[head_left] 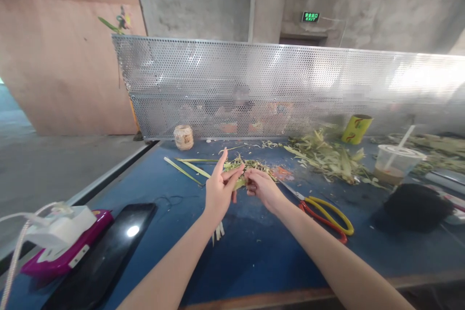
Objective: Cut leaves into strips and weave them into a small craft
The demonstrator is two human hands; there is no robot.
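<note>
Over the middle of the blue table (276,256), my left hand (220,186) pinches a bundle of pale green plant strips (218,232), whose ends hang below the palm; its index finger points up. Close beside it, my right hand (262,188) has its fingers curled together near the left fingertips. What the right fingers hold, if anything, is too small to tell. Just beyond both hands lies a heap of green plant scraps (254,164). Several long green stalks (183,170) lie left of the heap.
Scissors (327,213) with yellow and red handles lie to the right. Farther right are leaves (330,155), a yellow-green can (357,129), a drink cup (395,162) and a black object (417,207). A twine roll (183,137), phone (105,256) and purple power strip (69,252) are left.
</note>
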